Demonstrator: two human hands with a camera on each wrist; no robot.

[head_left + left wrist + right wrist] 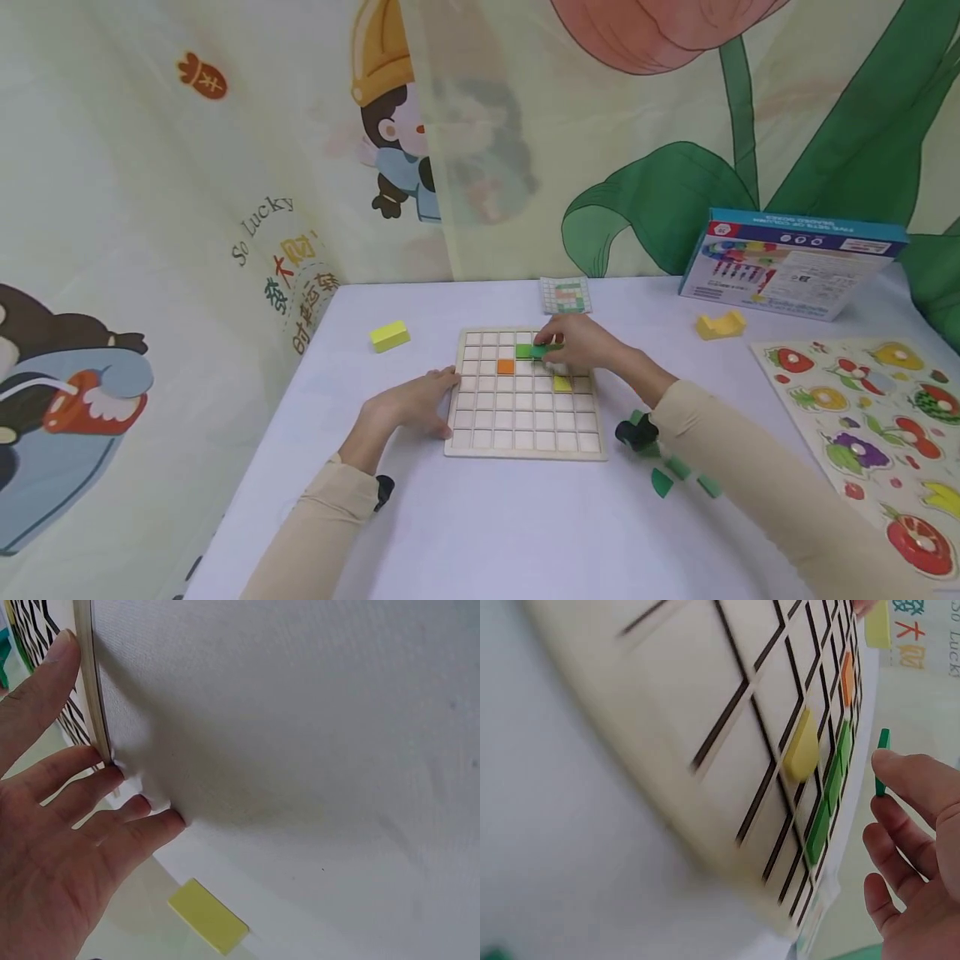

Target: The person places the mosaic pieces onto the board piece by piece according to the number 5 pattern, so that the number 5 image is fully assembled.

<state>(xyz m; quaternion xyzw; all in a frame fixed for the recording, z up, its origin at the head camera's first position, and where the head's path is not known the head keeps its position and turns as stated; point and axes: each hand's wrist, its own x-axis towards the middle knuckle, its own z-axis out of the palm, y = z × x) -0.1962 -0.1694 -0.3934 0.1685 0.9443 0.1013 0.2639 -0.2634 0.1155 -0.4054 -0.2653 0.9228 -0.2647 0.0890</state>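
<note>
A wooden grid board [525, 419] lies on the white table, its left edge touched by the thumb and fingertips of my left hand [411, 403]. Over the board's far right part, my right hand [588, 341] pinches a thin green tile [883, 746] on edge between thumb and index finger. The right wrist view shows a row of green tiles [834, 784] lying in the grid below it. An orange tile [506, 367] and a yellow piece [562, 384] with one rounded side sit in other squares. The last two fingers of the right hand are loosely bent.
Several loose green pieces [662, 482] lie right of the board under the right forearm. A yellow block [390, 337] stands at the far left. Behind the board is a patterned grid card [566, 295]. Rightward are a yellow curved piece [722, 325], a box [787, 271] and a fruit sheet [798, 429].
</note>
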